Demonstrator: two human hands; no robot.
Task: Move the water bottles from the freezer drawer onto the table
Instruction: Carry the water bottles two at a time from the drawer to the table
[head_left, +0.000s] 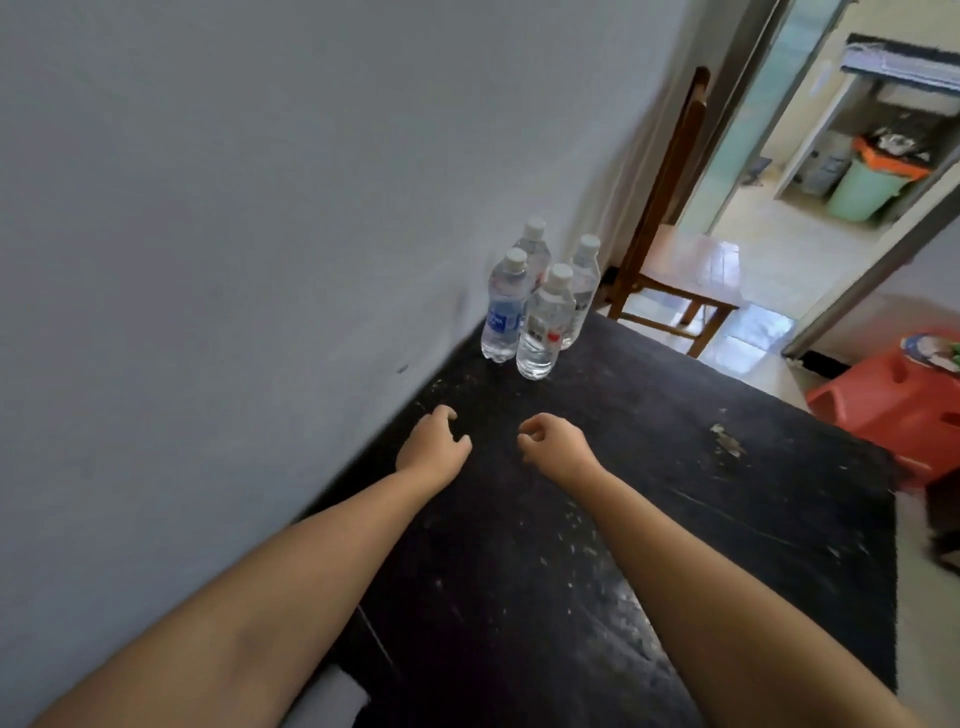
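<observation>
**Four bottles upright at the table's far corner, both hands empty in front of them**

Head view: four clear water bottles stand in a tight cluster just above the middle of the frame, on the far corner of the black table where it meets the grey wall. All four stand upright, white caps up, long axes vertical. The blue-label bottle is front left; its label carries white lettering too blurred to read. The nearest bottle is front right, with a pale label showing a red spot and no legible writing. Two more stand behind: the rear left bottle and the rear right bottle, their labels mostly hidden.

Below the cluster, near the frame's centre, the left hand and right hand hover over the tabletop with fingers loosely curled, holding nothing. The bottles sit beyond the fingertips, apart from both hands.

At upper right a wooden chair stands past the table; a red plastic stool sits at the right edge.
</observation>
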